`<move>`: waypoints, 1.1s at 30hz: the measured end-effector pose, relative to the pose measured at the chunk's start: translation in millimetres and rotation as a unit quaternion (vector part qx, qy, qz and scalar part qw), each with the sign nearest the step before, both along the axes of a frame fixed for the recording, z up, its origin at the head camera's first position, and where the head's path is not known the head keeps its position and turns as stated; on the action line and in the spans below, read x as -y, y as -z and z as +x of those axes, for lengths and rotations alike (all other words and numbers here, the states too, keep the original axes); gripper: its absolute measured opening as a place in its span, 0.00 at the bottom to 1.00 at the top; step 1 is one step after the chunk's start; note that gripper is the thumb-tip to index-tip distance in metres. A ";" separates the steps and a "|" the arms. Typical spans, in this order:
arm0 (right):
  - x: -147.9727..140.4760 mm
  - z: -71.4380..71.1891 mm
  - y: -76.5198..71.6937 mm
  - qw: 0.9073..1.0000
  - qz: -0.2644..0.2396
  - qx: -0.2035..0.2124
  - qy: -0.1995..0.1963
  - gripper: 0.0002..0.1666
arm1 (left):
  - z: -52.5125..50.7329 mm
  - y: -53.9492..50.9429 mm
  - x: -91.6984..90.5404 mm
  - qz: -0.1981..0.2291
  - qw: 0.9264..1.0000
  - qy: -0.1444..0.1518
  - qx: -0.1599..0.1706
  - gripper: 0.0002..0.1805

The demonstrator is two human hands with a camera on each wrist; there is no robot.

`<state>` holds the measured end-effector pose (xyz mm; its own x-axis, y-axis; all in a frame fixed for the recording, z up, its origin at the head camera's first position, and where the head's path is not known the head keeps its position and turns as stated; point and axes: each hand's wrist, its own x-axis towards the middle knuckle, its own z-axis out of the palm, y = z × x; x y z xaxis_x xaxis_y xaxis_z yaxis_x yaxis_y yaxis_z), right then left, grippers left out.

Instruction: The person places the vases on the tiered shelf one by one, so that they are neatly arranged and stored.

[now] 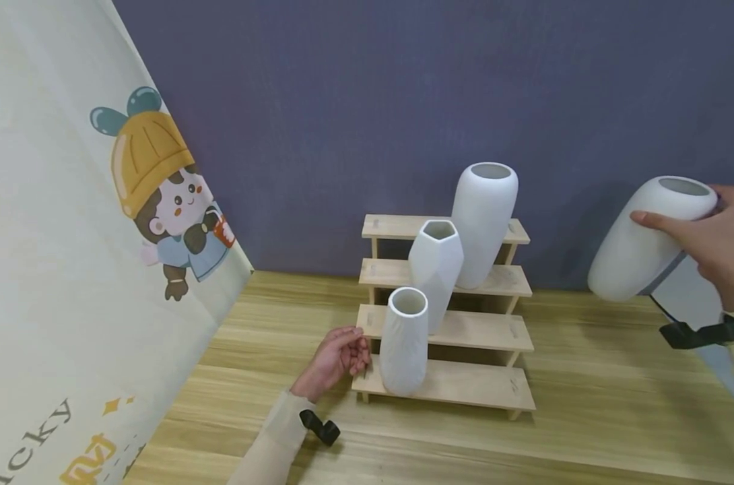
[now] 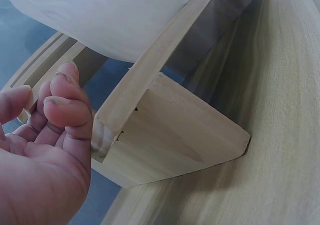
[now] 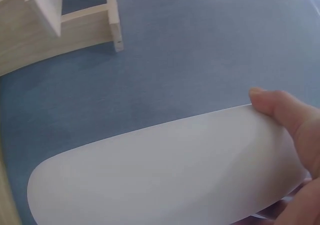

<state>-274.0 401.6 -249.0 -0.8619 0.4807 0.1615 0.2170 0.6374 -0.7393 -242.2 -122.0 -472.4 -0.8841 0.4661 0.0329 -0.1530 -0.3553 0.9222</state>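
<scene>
At the far right my right hand (image 1: 721, 246) grips a smooth white vase (image 1: 636, 246) near its mouth, tilted and held up off the table. In the right wrist view the thumb lies along one side of this vase (image 3: 165, 170). My left hand (image 1: 337, 357) is at the left end of a four-tier wooden display stand (image 1: 464, 382). Its fingers are loosely curled around nothing in the left wrist view, beside the stand's end panel (image 2: 175, 130). On the stand are a small white vase (image 1: 403, 350), a faceted white vase (image 1: 436, 269) and a tall smooth white vase (image 1: 485, 215).
Behind the stand rises a dark blue backdrop (image 1: 343, 135). A pale printed sheet with a cartoon figure (image 1: 179, 202) hangs at the left. The wood-grain tabletop (image 1: 270, 323) extends around the stand. A pale, dark-edged object (image 1: 685, 289) is partly hidden behind my right hand's vase.
</scene>
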 end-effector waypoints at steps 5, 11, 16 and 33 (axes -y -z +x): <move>0.4 -2.6 -11.1 1.000 -0.008 0.001 -0.009 0.65 | -1.9 -0.8 -1.9 -0.002 1.000 -0.002 0.001 0.23; 0.5 -12.1 -29.2 1.000 -0.003 -0.007 -0.020 0.63 | -5.5 -1.7 -8.6 0.000 1.000 -0.007 -0.004 0.22; 1.4 -24.0 -44.9 0.999 -0.012 -0.015 -0.034 0.61 | -8.4 -2.8 -14.8 0.006 1.000 -0.012 -0.009 0.23; 28.3 -40.3 -79.0 0.994 -0.007 -0.059 -0.093 0.57 | -15.1 0.4 -21.2 0.001 1.000 -0.024 -0.010 0.23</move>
<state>-314.3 373.2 -170.0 -0.9113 0.3179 0.2617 0.0072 0.6477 -0.7619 -257.3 -100.7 -472.7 -0.9046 0.4232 0.0506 -0.1181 -0.3630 0.9243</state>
